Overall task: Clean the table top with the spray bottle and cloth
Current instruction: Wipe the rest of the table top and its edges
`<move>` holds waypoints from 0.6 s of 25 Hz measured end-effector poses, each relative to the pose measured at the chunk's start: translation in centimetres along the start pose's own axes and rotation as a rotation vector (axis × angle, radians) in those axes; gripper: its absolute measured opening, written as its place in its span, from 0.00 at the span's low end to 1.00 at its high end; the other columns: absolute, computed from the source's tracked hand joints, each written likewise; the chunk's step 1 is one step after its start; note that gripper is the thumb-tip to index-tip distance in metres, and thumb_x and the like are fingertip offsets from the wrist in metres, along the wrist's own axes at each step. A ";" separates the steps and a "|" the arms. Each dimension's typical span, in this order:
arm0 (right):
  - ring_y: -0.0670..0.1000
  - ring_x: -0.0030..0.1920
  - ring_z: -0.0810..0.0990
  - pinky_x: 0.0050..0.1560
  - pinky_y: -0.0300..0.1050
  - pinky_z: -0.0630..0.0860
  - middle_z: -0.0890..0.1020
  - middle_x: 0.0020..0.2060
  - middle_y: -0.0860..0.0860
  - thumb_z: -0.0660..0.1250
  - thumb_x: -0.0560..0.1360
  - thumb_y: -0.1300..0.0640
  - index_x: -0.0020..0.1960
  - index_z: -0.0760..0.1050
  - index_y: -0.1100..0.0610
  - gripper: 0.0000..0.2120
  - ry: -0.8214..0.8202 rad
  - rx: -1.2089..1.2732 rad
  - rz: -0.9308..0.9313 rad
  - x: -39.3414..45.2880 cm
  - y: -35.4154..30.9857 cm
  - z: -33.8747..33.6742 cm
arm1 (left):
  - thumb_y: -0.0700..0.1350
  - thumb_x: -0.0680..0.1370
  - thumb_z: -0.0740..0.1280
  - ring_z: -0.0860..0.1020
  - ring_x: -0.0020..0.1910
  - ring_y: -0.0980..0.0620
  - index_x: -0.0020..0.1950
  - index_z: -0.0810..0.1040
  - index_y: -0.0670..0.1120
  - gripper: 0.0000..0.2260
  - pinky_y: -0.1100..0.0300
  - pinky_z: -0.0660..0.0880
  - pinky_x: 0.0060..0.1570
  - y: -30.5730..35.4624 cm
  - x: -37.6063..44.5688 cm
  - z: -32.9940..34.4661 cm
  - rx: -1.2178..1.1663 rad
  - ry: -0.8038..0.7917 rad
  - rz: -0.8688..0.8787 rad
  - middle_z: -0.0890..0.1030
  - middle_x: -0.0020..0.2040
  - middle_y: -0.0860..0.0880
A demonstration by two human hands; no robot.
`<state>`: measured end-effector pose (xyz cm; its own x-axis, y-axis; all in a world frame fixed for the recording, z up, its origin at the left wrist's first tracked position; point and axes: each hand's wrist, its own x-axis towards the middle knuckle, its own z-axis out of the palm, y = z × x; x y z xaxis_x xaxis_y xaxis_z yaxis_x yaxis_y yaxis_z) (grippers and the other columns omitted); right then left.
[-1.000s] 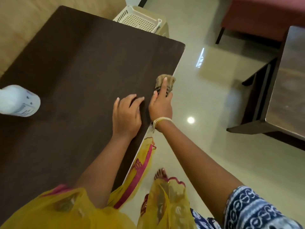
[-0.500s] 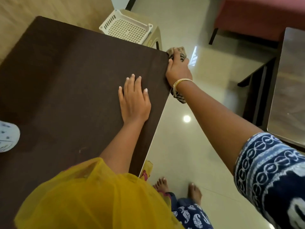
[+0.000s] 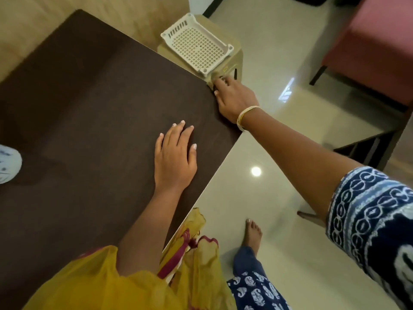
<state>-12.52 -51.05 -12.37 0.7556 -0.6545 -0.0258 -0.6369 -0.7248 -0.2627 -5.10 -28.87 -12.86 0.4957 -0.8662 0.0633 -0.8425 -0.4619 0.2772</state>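
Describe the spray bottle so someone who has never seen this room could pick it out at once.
Start at the big dark brown table that fills the left of the view. Follow it to the far left edge of the picture, well away from both hands: the spray bottle sits there, only partly in view. It is white with small blue print, the only pale thing on the dark top besides the left hand.

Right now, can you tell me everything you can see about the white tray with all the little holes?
The white plastic perforated tray is roughly square, with a grid of small holes across its floor, slotted side walls and round corner posts. It looks empty and sits flat but turned at an angle on a beige plastic stool, just past the far corner of the dark brown table top. The right hand is close to its near corner; whether they touch is unclear.
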 end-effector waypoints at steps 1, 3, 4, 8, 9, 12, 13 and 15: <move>0.62 0.61 0.74 0.51 0.54 0.75 0.71 0.68 0.58 0.50 0.81 0.49 0.72 0.65 0.51 0.21 0.001 0.000 -0.062 0.0 -0.3 0.3 | 0.49 0.81 0.57 0.63 0.76 0.51 0.73 0.68 0.49 0.20 0.48 0.58 0.75 0.0 -0.1 -0.1 0.000 -0.005 -0.008 0.67 0.75 0.49; 0.61 0.69 0.69 0.63 0.56 0.72 0.64 0.75 0.56 0.48 0.81 0.47 0.76 0.62 0.48 0.24 -0.025 -0.042 -0.179 -1.3 -0.4 0.6 | 0.48 0.81 0.58 0.63 0.75 0.51 0.73 0.68 0.50 0.20 0.49 0.57 0.75 0.2 -0.2 -0.4 0.000 -0.011 -0.027 0.67 0.75 0.50; 0.61 0.73 0.65 0.69 0.58 0.68 0.62 0.77 0.55 0.46 0.81 0.47 0.76 0.61 0.47 0.24 -0.038 -0.080 -0.229 -2.4 -0.3 0.7 | 0.48 0.81 0.58 0.63 0.75 0.51 0.73 0.68 0.50 0.20 0.49 0.57 0.75 0.3 -0.2 -0.5 0.003 -0.012 -0.027 0.67 0.75 0.50; 0.56 0.77 0.60 0.74 0.58 0.57 0.61 0.78 0.50 0.46 0.83 0.49 0.78 0.55 0.43 0.24 -0.075 -0.073 -0.446 -7.5 1.7 0.3 | 0.47 0.81 0.59 0.64 0.75 0.51 0.73 0.69 0.49 0.19 0.50 0.58 0.75 0.5 -0.4 -0.9 0.033 -0.004 -0.019 0.68 0.74 0.49; 0.54 0.77 0.60 0.74 0.57 0.57 0.62 0.77 0.49 0.46 0.83 0.49 0.78 0.54 0.43 0.24 -0.097 -0.013 -0.488 -8.0 2.6 0.0 | 0.47 0.81 0.60 0.65 0.74 0.50 0.73 0.69 0.49 0.19 0.50 0.58 0.74 0.6 -0.3 -0.9 0.046 -0.010 -0.020 0.68 0.74 0.49; 0.53 0.77 0.59 0.74 0.55 0.59 0.63 0.76 0.48 0.47 0.83 0.48 0.78 0.54 0.42 0.23 -0.128 0.099 -0.467 -6.0 4.4 -0.6 | 0.46 0.80 0.60 0.70 0.70 0.49 0.70 0.72 0.48 0.17 0.49 0.64 0.71 1.1 0.6 -1.2 0.092 0.000 -0.040 0.72 0.70 0.47; 0.54 0.77 0.60 0.73 0.53 0.61 0.62 0.77 0.48 0.47 0.83 0.47 0.78 0.55 0.41 0.23 -0.142 0.139 -0.396 -4.5 4.4 -0.7 | 0.46 0.80 0.60 0.72 0.66 0.48 0.68 0.73 0.48 0.16 0.49 0.67 0.67 1.4 1.2 -1.3 0.103 0.004 -0.059 0.74 0.67 0.47; 0.57 0.72 0.67 0.69 0.52 0.66 0.62 0.77 0.50 0.48 0.83 0.45 0.78 0.54 0.39 0.22 -0.234 0.249 -0.243 -1.1 3.3 -0.6 | 0.46 0.80 0.60 0.74 0.59 0.48 0.65 0.73 0.48 0.15 0.51 0.70 0.60 1.6 3.2 -1.6 0.120 0.004 -0.134 0.75 0.62 0.47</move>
<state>-15.57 -52.86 -12.61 0.9121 -0.3834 -0.1454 -0.4009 -0.7595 -0.5123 -4.55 -32.04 -10.72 0.6059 -0.7947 0.0376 -0.7879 -0.5928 0.1666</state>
